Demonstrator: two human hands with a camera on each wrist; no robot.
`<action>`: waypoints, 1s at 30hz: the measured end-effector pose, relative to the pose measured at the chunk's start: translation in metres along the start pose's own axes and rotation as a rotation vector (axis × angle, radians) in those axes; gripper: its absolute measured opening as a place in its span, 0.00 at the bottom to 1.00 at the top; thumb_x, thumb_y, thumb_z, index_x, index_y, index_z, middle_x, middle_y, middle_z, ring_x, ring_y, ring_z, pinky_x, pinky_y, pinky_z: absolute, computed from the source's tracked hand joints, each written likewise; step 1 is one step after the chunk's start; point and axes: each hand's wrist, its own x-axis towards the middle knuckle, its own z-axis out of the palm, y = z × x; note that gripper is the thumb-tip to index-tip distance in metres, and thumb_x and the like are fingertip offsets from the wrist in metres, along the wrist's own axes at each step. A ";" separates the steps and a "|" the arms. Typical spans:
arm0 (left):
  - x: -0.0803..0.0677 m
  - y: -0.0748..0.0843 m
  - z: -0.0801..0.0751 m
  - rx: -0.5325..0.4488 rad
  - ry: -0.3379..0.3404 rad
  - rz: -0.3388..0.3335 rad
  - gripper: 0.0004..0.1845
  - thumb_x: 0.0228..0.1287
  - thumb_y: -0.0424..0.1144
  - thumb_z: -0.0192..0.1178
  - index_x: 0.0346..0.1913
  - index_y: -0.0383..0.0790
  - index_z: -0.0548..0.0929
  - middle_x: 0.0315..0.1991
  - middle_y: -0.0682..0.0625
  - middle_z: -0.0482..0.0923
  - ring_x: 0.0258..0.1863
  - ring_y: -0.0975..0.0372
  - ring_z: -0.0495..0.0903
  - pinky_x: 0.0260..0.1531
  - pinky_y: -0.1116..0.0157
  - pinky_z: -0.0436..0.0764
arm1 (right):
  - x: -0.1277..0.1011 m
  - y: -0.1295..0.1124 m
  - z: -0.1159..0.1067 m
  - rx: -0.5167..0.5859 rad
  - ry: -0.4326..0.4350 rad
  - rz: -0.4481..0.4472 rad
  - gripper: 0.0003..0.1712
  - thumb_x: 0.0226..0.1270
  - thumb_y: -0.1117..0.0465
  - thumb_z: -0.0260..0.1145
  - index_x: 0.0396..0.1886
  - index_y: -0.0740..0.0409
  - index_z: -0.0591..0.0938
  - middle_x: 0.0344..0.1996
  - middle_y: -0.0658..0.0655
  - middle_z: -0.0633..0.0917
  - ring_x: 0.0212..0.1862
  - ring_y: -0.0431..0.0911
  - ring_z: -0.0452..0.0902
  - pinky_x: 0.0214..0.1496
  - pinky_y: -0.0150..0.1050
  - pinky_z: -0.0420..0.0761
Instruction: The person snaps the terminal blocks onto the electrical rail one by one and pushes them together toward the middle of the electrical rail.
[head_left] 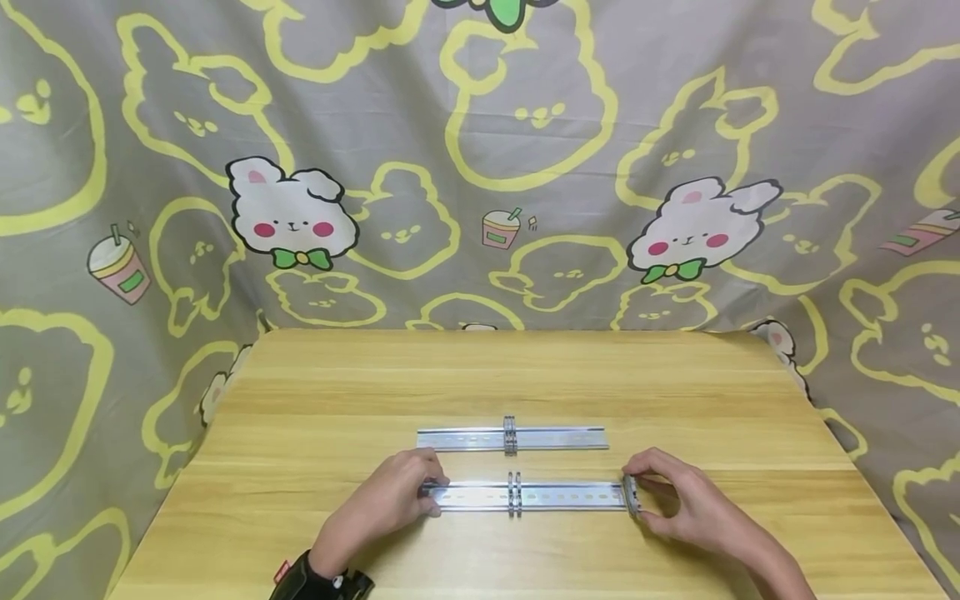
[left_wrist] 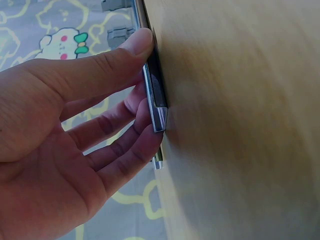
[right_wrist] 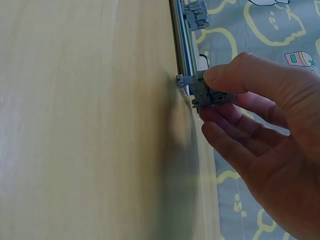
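Two slotted metal DIN rails lie parallel on the table. My left hand (head_left: 390, 493) pinches the left end of the near rail (head_left: 570, 497), thumb on its near edge and fingers behind; the left wrist view shows that rail end (left_wrist: 159, 119) close up. At the rail's right end, my right hand (head_left: 692, 507) holds a small grey DIN-rail end clip (right_wrist: 202, 91) between thumb and fingers. The clip sits across the rail end. Two thin grey clips (head_left: 514, 494) stand side by side near the middle of this rail.
Behind it lies the far rail (head_left: 562, 438), with thin grey clips (head_left: 510, 436) close together at its middle. The wooden table (head_left: 525, 375) meets a grey patterned cloth (head_left: 420, 125) at the back and both sides.
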 end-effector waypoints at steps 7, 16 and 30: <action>0.000 0.001 -0.001 -0.003 0.002 -0.010 0.14 0.48 0.35 0.81 0.40 0.36 0.91 0.36 0.54 0.83 0.35 0.65 0.79 0.37 0.67 0.81 | 0.002 0.002 0.004 0.035 0.006 0.022 0.34 0.45 0.79 0.79 0.54 0.62 0.79 0.49 0.62 0.83 0.57 0.42 0.80 0.56 0.40 0.82; -0.004 0.006 -0.001 -0.003 -0.008 -0.027 0.16 0.47 0.36 0.81 0.40 0.36 0.91 0.37 0.53 0.84 0.37 0.63 0.81 0.39 0.66 0.83 | -0.001 0.004 0.009 0.082 0.018 0.015 0.33 0.46 0.80 0.78 0.55 0.63 0.79 0.50 0.59 0.83 0.56 0.49 0.81 0.57 0.38 0.81; 0.000 0.003 0.000 0.007 0.008 -0.018 0.15 0.47 0.36 0.81 0.39 0.35 0.90 0.36 0.54 0.83 0.35 0.64 0.81 0.38 0.67 0.83 | 0.019 0.001 0.026 -0.012 0.022 -0.050 0.34 0.44 0.74 0.80 0.54 0.58 0.80 0.50 0.52 0.84 0.53 0.48 0.83 0.59 0.36 0.80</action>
